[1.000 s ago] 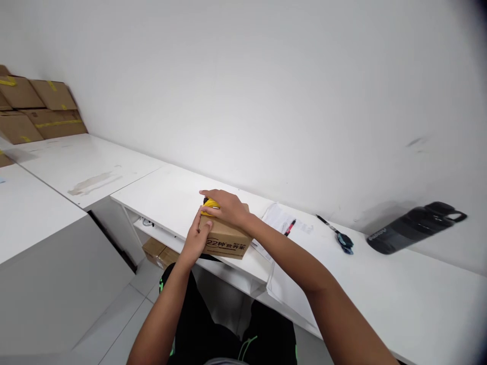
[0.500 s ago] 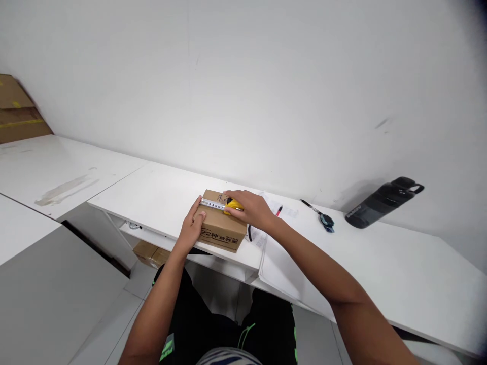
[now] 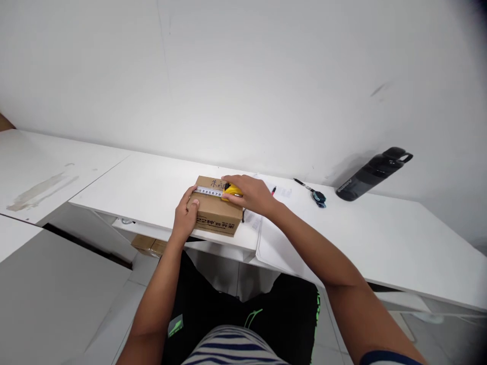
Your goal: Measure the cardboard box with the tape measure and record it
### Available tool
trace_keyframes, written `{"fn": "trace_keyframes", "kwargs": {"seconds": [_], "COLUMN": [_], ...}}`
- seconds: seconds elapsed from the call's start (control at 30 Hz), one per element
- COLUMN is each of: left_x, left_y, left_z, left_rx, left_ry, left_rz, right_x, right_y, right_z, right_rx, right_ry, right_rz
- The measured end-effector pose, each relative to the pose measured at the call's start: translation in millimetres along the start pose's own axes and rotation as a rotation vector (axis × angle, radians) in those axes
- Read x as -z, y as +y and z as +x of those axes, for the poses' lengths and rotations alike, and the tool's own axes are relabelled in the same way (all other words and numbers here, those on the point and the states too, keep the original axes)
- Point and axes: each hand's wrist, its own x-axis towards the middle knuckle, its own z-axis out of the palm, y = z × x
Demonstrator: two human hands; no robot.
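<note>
A small brown cardboard box with printed writing sits near the front edge of the white table. My left hand grips the box's left end and pins the end of a measuring tape blade on its top. My right hand is closed on a yellow tape measure at the box's right end. The tape blade lies stretched across the box top between both hands.
Papers and a red pen lie right of the box. Further right are a black pen with a dark blue tag and a dark water bottle lying against the wall. Cardboard boxes sit under the table.
My right hand drew the yellow tape measure from the box's left end to its right end, stretching out the blade. The view swung right, so the stacked boxes at far left left the frame.
</note>
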Motion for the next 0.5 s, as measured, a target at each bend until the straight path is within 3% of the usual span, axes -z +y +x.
{"fn": "trace_keyframes", "kwargs": {"seconds": [0.3, 0.5], "left_x": [-4.7, -9.9], "left_y": [-12.2, -11.5], "left_z": [8.5, 12.3], "left_rx": [-0.165, -0.195], "left_ry": [-0.027, -0.049], "left_rz": [0.066, 0.066], "right_x": [29.8, 30.7], "right_y": [37.4, 38.8], "right_z": [-64.3, -86.5], "right_rx": [-0.2, -0.26], "right_ry": [0.022, 0.077], "right_rz": [0.011, 0.025]}}
